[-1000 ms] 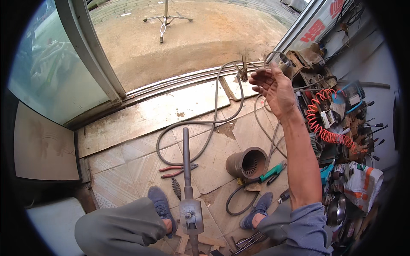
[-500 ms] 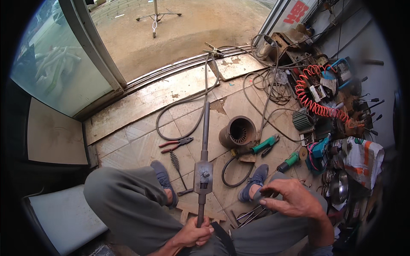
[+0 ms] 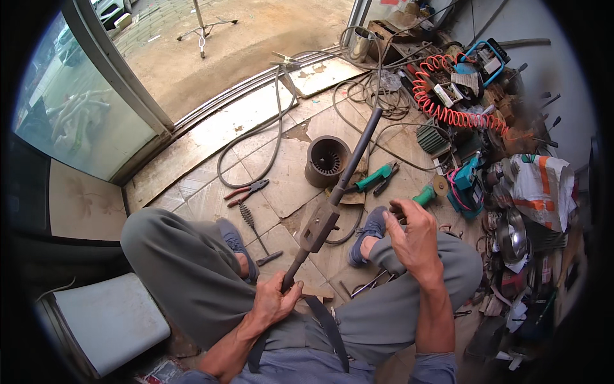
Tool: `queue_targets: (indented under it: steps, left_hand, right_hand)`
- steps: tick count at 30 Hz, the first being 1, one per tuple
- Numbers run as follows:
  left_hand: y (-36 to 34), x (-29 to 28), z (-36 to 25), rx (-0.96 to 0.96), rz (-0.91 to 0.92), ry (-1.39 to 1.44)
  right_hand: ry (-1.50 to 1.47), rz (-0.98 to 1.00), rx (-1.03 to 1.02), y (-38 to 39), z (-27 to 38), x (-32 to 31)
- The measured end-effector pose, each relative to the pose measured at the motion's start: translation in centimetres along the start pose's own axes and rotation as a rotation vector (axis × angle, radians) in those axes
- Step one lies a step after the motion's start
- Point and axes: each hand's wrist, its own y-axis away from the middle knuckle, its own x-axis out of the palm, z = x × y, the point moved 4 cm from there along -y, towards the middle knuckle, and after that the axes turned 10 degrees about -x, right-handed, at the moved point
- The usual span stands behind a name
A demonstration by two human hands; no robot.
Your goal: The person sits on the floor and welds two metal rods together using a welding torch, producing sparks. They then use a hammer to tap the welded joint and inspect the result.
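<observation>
a long metal tool (image 3: 323,217), a rod with a blocky head at its middle, is gripped at its near end by the left hand (image 3: 274,302), whose fingers are closed around the handle. from that hand the tool is tilted up and away to the right, its far end raised above the floor past a ribbed metal cylinder (image 3: 327,160). the right hand (image 3: 412,238) is held just to the right of the tool's head, apart from it, above the right knee; its fingers are curled loosely, and whether anything small is pinched in them cannot be told. beyond the right hand a green-handled tool (image 3: 376,177) and a green grinder (image 3: 430,191) are seen on the floor. to the left of the tool, red-handled pliers (image 3: 246,190) and a coiled spring tool (image 3: 256,227) are laid on the tiles. an orange coiled hose (image 3: 448,109) is spread far beyond the right hand among the clutter.
</observation>
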Motion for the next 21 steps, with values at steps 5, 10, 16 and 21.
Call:
queue_targets:
  steps: [5, 10, 16, 21]
  left_hand:
    - [0.7, 0.4, -0.1, 0.071, -0.057, -0.025]
    - [0.6, 0.6, 0.3, 0.125, -0.099, -0.013]
    - [0.5, 1.3, 1.2, -0.064, 0.392, 0.433]
    - [1.6, 1.0, 1.7, -0.43, 0.742, 0.869]
  right_hand:
    - [-0.015, -0.071, 0.03, -0.2, -0.1, -1.2]
    - [0.005, -0.063, 0.056, 0.3, -0.7, -1.3]
    - [0.019, -0.032, 0.039, -0.1, -0.3, -1.0]
    - [0.016, -0.011, 0.046, -0.4, 0.1, -0.9]
